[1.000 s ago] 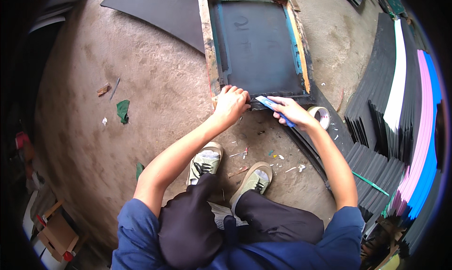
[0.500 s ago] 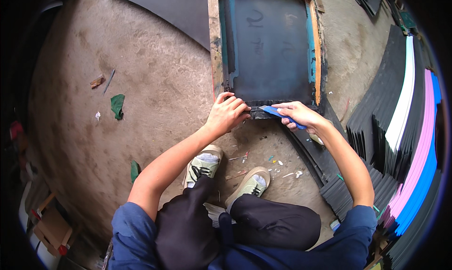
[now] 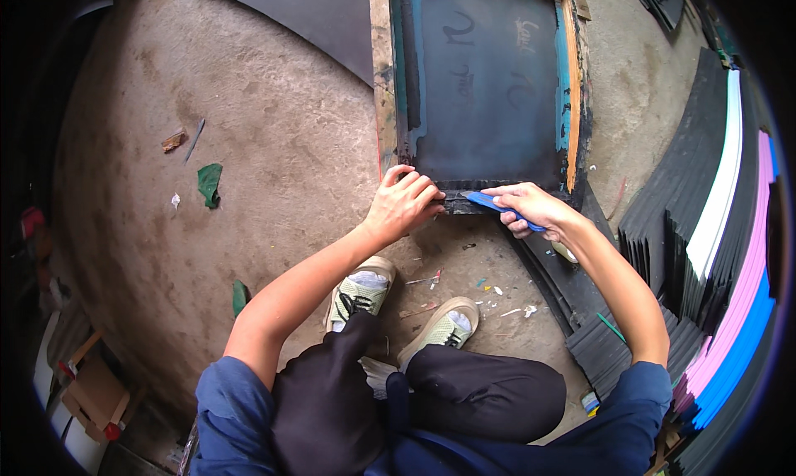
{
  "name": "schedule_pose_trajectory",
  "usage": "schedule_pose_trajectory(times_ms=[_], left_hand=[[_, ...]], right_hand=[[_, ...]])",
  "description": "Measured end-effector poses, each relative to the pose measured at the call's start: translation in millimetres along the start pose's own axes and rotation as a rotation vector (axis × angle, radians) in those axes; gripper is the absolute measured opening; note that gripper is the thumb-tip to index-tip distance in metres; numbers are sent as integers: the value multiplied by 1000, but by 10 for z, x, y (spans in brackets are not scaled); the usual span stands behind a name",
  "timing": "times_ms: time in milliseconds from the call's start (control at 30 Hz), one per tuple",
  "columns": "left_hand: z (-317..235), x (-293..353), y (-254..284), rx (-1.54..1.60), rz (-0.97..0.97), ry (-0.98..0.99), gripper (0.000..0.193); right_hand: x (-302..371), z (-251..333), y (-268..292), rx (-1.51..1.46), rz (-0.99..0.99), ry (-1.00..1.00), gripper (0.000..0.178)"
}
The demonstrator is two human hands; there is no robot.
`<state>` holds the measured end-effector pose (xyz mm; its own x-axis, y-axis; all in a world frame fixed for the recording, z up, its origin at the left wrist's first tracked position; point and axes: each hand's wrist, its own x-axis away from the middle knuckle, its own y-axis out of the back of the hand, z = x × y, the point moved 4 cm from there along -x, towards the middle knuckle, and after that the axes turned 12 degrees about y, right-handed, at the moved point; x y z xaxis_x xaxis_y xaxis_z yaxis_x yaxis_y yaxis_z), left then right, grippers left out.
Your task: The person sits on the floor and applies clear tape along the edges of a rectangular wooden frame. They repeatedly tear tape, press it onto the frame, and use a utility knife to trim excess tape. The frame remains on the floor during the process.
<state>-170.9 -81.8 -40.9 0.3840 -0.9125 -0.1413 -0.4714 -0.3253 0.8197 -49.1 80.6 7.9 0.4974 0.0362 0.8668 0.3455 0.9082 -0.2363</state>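
A wooden frame (image 3: 384,94) with a dark, blue-edged panel (image 3: 489,103), much like a printing screen, lies in front of me. Its near rail (image 3: 460,202) is black and rough. My left hand (image 3: 404,202) grips the left end of that rail, fingers curled over it. In my right hand (image 3: 533,207) is a blue utility knife (image 3: 491,205), its blade pointing left with the tip at the rail, a short way from my left fingertips. The fingers of my right hand wrap round the knife's handle.
Stacked black, white, pink and blue sheets (image 3: 750,260) stand on the right. A large dark sheet (image 3: 290,20) lies at the far left. Green scraps (image 3: 209,184) and small litter dot the concrete floor. My shoes (image 3: 361,289) are just below the frame. A cardboard box (image 3: 97,391) sits lower left.
The view has shifted slightly, so the frame and the stacks appear farther right. Both hands keep their holds; the knife tip stays at the near rail.
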Motion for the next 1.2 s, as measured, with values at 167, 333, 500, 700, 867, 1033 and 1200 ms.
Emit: schedule_pose_trajectory(times_ms=[167,333,500,700,867,1033,1200], left_hand=[[-8,18,-11,-21,-7,8,21],[-35,-12,16,-18,-46,-20,21],[-22,9,17,-11,-22,-2,21],[-45,-8,38,-1,-40,-8,20],[-30,-12,58,-12,-31,-5,20],[-59,-8,48,12,-42,-12,20],[-48,-13,57,13,-40,-2,20]], right_hand=[[-15,-50,-57,-42,-34,30,40],[0,-57,-39,-23,-46,27,41],[-18,-64,-66,-31,-19,27,39],[18,-59,-60,-58,-63,17,39],[80,-72,-121,-29,-97,53,40],[90,-59,-206,-57,-148,48,39],[99,-63,-171,4,-118,79,40]])
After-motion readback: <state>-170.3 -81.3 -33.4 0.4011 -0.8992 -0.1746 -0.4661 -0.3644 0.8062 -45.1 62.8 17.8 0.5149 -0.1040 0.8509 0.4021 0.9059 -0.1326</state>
